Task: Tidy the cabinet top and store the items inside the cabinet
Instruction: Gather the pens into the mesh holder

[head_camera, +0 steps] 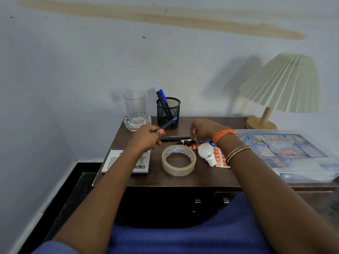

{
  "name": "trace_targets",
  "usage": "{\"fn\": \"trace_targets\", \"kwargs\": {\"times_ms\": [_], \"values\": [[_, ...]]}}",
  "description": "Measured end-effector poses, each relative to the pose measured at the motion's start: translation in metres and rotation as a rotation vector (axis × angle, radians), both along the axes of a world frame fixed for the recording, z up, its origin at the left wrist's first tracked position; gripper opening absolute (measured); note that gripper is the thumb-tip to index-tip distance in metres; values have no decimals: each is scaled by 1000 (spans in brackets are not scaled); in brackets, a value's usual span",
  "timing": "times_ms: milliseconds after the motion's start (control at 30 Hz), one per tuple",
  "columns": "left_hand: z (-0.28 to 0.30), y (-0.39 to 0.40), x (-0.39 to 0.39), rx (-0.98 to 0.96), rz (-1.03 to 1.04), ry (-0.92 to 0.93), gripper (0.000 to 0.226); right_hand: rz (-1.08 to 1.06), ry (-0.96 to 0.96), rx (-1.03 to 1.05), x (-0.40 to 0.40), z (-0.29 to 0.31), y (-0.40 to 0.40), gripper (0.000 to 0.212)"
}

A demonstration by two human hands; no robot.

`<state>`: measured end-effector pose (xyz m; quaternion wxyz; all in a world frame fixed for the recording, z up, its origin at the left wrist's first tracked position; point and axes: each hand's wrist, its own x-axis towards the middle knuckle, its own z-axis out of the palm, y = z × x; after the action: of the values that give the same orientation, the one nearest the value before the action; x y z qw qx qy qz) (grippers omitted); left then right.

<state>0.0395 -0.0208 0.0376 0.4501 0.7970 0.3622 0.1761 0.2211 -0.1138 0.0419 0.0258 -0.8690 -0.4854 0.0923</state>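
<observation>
Two hands work over the dark tabletop (pixel 183 178) of the cabinet. The left hand (pixel 146 137) has its fingers curled round a blue-capped pen (pixel 169 123), whose tip points toward one o'clock at the black mesh pen holder (pixel 168 112). The right hand (pixel 203 131) reaches down with bent fingers over a dark pen (pixel 176 138) lying flat and the near end of an orange pill strip (pixel 219 156); whether it grips anything I cannot tell. At six o'clock from the hands lies a roll of clear tape (pixel 178 160), flat on the wood. Just beside it, toward three o'clock, a white bulb (pixel 206 153) rests on the pill strip. A white box (pixel 126 162) with a barcode sits at eight o'clock under the left forearm. Behind, at eleven o'clock, a clear glass (pixel 135 107) stands in a glass dish (pixel 137 123). At three o'clock is a clear first-aid box (pixel 288 154), with a pleated lamp (pixel 282 85) behind it.
</observation>
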Motion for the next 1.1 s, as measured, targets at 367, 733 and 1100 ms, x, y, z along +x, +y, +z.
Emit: {"fn": "trace_targets", "kwargs": {"times_ms": [367,733,1100], "values": [[-2,0,1,-57,-3,-24,24,31,44,8,-1,5,-1,25],[1,-1,3,-56,-24,-97,15,-100,694,1072,-18,38,4,22],[4,-5,4,-63,-38,-145,17,-121,927,1058,-20,35,6,19]]}}
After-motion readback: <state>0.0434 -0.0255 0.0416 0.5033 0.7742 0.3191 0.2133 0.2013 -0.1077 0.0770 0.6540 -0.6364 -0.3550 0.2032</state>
